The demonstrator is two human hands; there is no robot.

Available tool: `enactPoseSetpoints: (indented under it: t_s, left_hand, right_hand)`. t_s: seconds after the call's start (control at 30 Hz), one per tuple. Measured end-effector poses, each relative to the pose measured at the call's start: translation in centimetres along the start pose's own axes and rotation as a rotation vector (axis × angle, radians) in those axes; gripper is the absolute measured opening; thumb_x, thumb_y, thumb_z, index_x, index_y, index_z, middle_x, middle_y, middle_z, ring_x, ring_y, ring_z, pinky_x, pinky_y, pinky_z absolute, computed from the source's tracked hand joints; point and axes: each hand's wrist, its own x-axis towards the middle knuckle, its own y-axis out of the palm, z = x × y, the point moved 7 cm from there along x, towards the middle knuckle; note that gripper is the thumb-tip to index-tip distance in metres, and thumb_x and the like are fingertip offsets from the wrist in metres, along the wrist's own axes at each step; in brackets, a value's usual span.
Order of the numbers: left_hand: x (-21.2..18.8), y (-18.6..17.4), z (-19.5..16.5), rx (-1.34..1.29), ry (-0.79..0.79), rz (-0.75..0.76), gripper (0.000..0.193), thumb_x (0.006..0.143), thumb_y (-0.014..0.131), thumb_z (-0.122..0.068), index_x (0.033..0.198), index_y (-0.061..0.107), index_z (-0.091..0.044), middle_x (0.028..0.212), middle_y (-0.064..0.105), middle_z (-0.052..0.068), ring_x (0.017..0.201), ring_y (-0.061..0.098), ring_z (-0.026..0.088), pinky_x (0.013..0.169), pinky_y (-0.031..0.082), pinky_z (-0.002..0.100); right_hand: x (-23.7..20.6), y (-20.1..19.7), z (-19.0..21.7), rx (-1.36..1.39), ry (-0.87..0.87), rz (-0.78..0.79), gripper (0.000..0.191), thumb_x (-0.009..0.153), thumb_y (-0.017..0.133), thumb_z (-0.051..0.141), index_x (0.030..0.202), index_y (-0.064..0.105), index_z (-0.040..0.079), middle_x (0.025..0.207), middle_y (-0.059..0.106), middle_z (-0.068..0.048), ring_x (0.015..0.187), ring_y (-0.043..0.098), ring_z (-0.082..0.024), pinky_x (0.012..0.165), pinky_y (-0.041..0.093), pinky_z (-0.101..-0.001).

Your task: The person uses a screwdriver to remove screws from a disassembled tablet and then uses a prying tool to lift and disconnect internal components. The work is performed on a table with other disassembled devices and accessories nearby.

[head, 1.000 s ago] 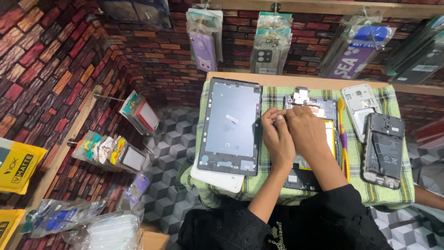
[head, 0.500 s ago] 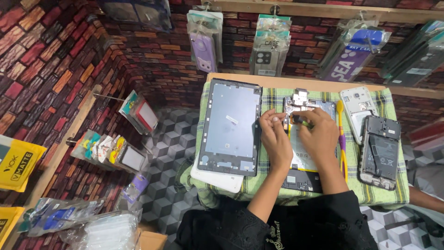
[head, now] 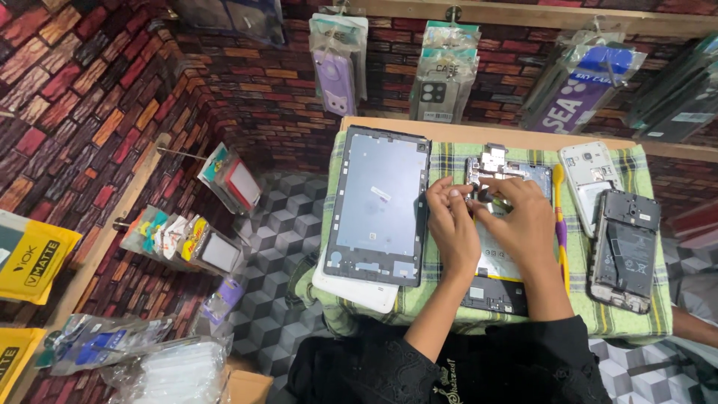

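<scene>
— On the tabletop [head: 389, 123], over the checked green cloth [head: 621, 314], what are the two hands doing?

— Both come up from black sleeves [head: 523, 366] and meet above an opened tablet [head: 497, 288]. Left hand [head: 452, 228] lies palm down, fingers curled, its fingertips [head: 449, 191] pressed at the upper part of the device. Right hand [head: 523, 217] arches over from the other side, fingers bent and drawn close together near a small dark part [head: 486, 196]; whether it actually pinches that part I cannot tell.

— And the tablet itself?

— It lies flat between the hands and the near edge of the cloth. A metal shield piece [head: 493, 161] shows at its far end, a pale battery area [head: 493, 254] under the wrists, a dark board strip at the near end. Most of its middle is covered by the hands.

— What lies around it?

— Left of it, a large grey back frame [head: 378, 202], smooth and rectangular, resting on a white panel [head: 351, 288]. Right of the hands, a slim yellow and purple tool [head: 559, 224], then a white phone shell [head: 587, 172] and an open dark phone [head: 624, 251] with its battery bare.

— Anything unclear?

— Hanging packets [head: 336, 60] on the brick-patterned wall [head: 112, 90] are cut off at the top.
</scene>
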Motion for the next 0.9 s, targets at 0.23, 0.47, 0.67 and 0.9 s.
enactPoseSetpoints:
  t_s: [0.23,0.47,0.67,0.9]
  left_hand:
    - [-0.1,-0.1,-0.5,0.119,0.122,-0.016,0.031,0.108,0.040,-0.019,0.132,0.050,-0.001,0.107,0.073,0.012,0.093,0.069,0.020,0.083,0.053,0.036]
    - [0.0,0.1,-0.2,0.060,0.056,0.009,0.031,0.108,0.039,-0.020,0.131,0.050,-0.002,0.106,0.071,0.011,0.089,0.068,0.020,0.080,0.054,0.036]
    - [0.0,-0.1,-0.4,0.110,0.098,-0.001,0.030,0.109,0.040,-0.018,0.131,0.050,-0.002,0.105,0.072,0.011,0.090,0.068,0.018,0.080,0.053,0.034]
    - [0.0,-0.1,-0.3,0.143,0.115,-0.010,0.029,0.107,0.041,-0.016,0.130,0.051,-0.001,0.105,0.074,0.010,0.084,0.066,0.017,0.076,0.052,0.033]
  right_hand:
    - [0.0,0.4,-0.9,0.147,0.101,0.036,0.047,0.074,0.078,0.009,0.121,0.075,0.011,0.100,0.075,-0.006,0.087,0.071,-0.020,0.080,0.056,-0.0350]
    - [0.2,-0.4,0.1,0.027,0.037,0.028,0.044,0.075,0.085,0.016,0.118,0.077,0.012,0.096,0.074,-0.006,0.091,0.069,-0.023,0.078,0.054,-0.0375]
    - [0.1,-0.2,-0.2,0.054,0.071,0.011,0.044,0.078,0.084,0.016,0.120,0.076,0.013,0.097,0.074,-0.005,0.087,0.071,-0.021,0.076,0.056,-0.0354]
    - [-0.1,0.1,-2.5,0.196,0.182,0.023,0.051,0.076,0.077,0.002,0.126,0.073,0.011,0.096,0.077,-0.006,0.089,0.074,-0.018,0.079,0.057,-0.0317]
